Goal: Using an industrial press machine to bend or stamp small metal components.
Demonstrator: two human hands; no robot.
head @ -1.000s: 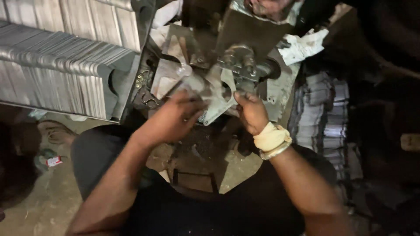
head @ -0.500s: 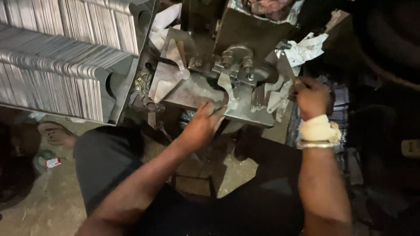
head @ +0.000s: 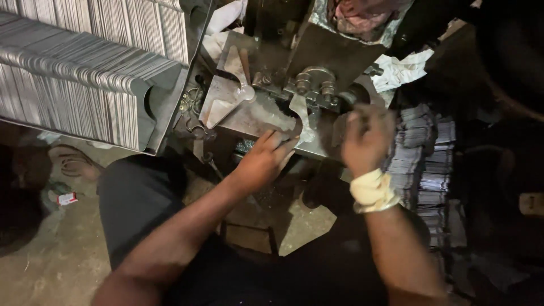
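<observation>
Your left hand (head: 265, 161) lies flat on the grey metal plate (head: 255, 116) of the press machine (head: 294, 73), with the fingers stretched out and the tips pushed up toward the curved cutting part (head: 303, 116) in the middle. The hand is not closed around anything; it looks like it is pressing or sliding the flat metal into its spot, and that may be why the fingers are kept low and straight, so they can stay flat on the plate. Your left arm comes up from the bottom left and bends a little at the wrist. Your right hand (head: 365, 139) is lifted up at the right side of the machine, with the fingers curled in like a loose fist. It is blurry, so you cannot tell if it grips a small piece or a handle there. A pale cloth band (head: 371, 190) is wrapped around that wrist. Your right arm comes almost straight up from the bottom right. Just to the right of that hand sits a tall stack of thin cut metal pieces (head: 422, 153), close enough to reach with ease. On the left, a big tray of thin metal sheets (head: 85, 79) stands on edge, packed in rows, close to your left arm. A crumpled white rag (head: 402, 71) lies up on the machine, behind your right hand. The dusty floor (head: 51, 260) shows below.
</observation>
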